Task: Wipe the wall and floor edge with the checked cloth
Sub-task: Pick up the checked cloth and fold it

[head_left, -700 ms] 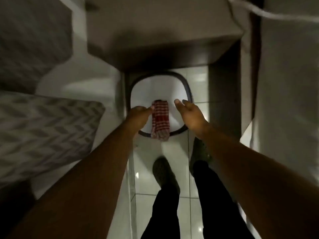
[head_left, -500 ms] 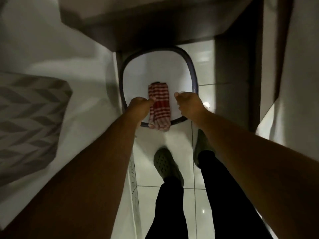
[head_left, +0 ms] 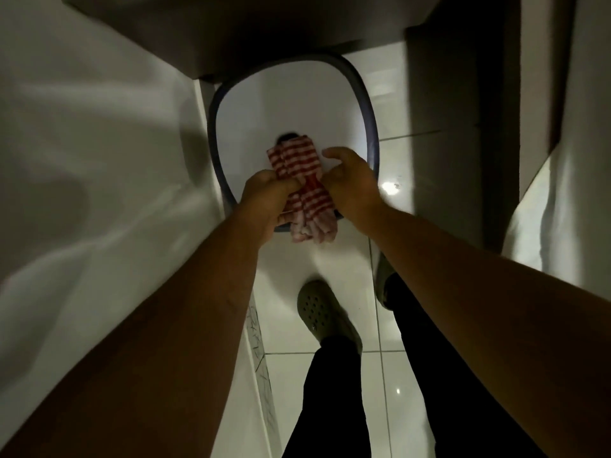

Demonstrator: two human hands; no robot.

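The red-and-white checked cloth (head_left: 302,186) is bunched between my two hands above the near rim of a white basin with a dark rim (head_left: 372,133) that stands on the tiled floor. My left hand (head_left: 264,196) is closed around the cloth's left side. My right hand (head_left: 350,183) pinches its right side, with the index finger partly lifted. The cloth's lower end hangs over the basin's front edge. The white wall (head_left: 99,160) runs along the left and meets the floor at an edge (head_left: 261,358) beside my left foot.
A dark counter or cabinet underside (head_left: 248,34) overhangs the basin at the top. A dark upright panel (head_left: 456,127) stands at the right, with a pale surface (head_left: 568,160) beyond it. My feet in green clogs (head_left: 320,312) stand on glossy white floor tiles (head_left: 330,408).
Both hands have closed in on the cloth from either side and gathered it up from the basin rim. The view has tilted further down and closer.
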